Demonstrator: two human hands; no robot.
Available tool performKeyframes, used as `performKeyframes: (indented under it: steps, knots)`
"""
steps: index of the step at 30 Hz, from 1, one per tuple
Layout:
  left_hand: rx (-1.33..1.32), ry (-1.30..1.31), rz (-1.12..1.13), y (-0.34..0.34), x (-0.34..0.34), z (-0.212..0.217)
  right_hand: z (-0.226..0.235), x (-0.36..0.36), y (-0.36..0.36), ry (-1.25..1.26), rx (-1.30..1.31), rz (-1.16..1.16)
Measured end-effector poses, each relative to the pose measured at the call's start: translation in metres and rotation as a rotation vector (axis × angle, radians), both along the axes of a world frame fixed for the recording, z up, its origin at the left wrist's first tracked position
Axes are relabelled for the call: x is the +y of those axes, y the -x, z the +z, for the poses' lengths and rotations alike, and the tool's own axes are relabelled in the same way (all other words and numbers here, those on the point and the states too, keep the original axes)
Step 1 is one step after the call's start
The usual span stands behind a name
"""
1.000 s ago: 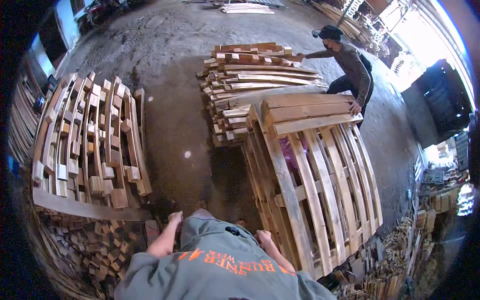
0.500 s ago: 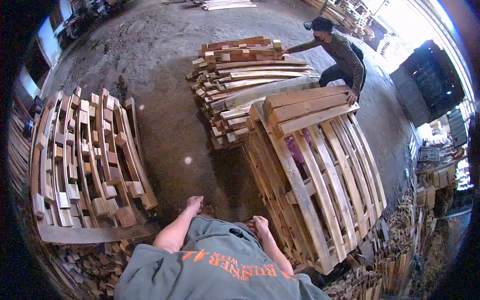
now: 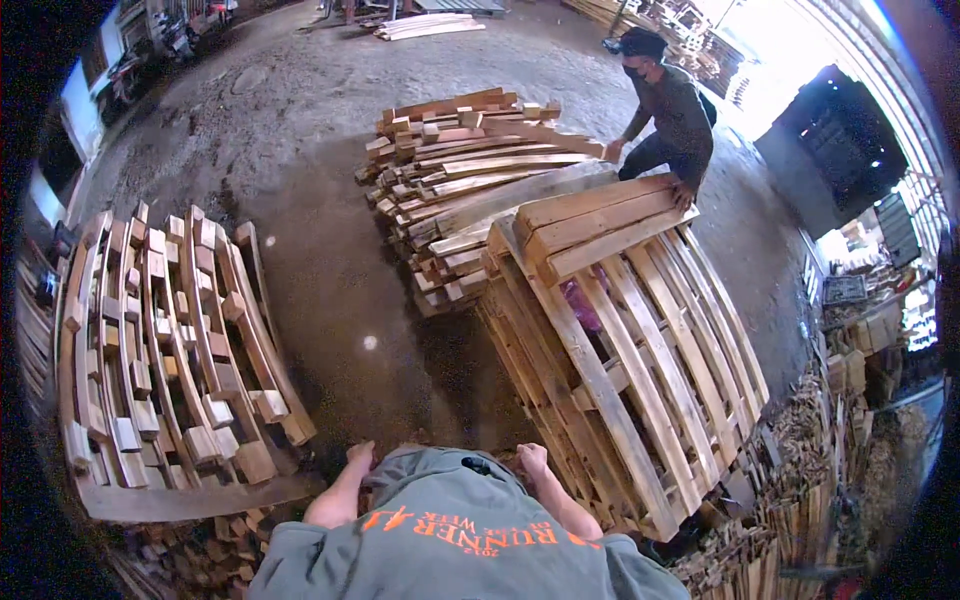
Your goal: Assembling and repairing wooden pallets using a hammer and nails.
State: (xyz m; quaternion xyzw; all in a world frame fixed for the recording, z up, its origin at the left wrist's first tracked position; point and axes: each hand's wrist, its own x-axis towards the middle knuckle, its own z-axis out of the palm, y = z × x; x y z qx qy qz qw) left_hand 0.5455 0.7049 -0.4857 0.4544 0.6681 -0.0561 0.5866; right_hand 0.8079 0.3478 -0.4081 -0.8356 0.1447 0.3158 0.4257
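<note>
Just right of the right hand, close beside its fingers: stack of slatted wooden pallets. Carries thick planks across the end farther from those fingers; shows a purple item between slats. Cannot tell whether right fingers apart or together, nor whether touching the stack. Cannot tell for the left hand either, beside the grey-green shirt. Left of the left fingers: board-and-block frames. Straight out beyond both sets of fingers: piled timber. Farther out, to the right: co-worker, leaning, one hand on the planks' end, the other at a timber's end
</note>
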Motion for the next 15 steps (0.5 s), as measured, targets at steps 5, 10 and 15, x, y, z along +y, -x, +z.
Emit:
performKeyframes:
  steps: [5, 10, 15]
  knots:
    - [0.169, -0.363, -1.031, -0.004, 0.015, -0.011, 0.055, 0.025, -0.007, -0.165, 0.219, -0.105]
    - [0.076, -0.247, -0.775, -0.052, 0.000, 0.012, 0.032, 0.020, -0.009, -0.089, 0.173, 0.096]
    - [-0.049, -0.305, -0.781, -0.041, 0.014, -0.022, 0.039, 0.022, 0.001, -0.093, 0.139, 0.143]
